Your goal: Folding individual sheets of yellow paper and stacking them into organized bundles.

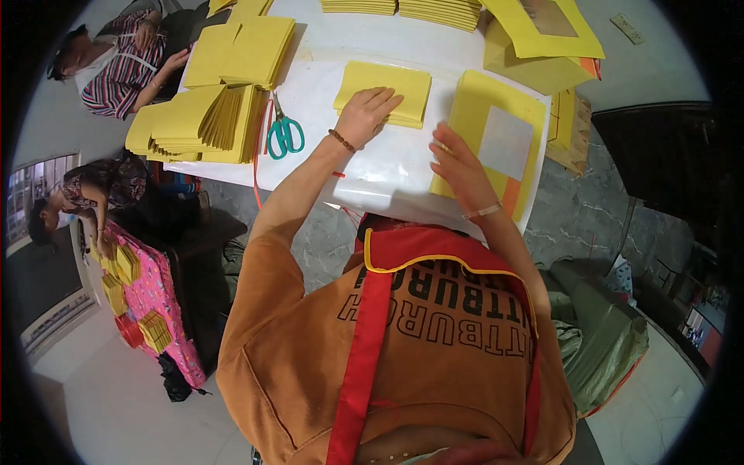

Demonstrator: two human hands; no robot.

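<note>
My left hand [368, 116] lies flat with stretched fingers on a small stack of folded yellow paper [395, 81] at the middle of the white-covered table [372, 167]. To its right, my right hand [463, 167] is raised with its fingers apart and nothing in them. It is over the left edge of a large yellow paper piece [469, 101] that bears a pale rectangular panel [505, 141] and an orange patch. I cannot tell whether the right hand touches that piece. Scissors with teal handles [285, 136] lie left of my left forearm.
Fanned yellow paper bundles [198, 124] and more stacks [240, 54] sit on the table's left side. Further stacks [438, 9] stand at the far edge. A yellow box [535, 66] is at far right. Two people sit at left, one by a pink-covered table [155, 283].
</note>
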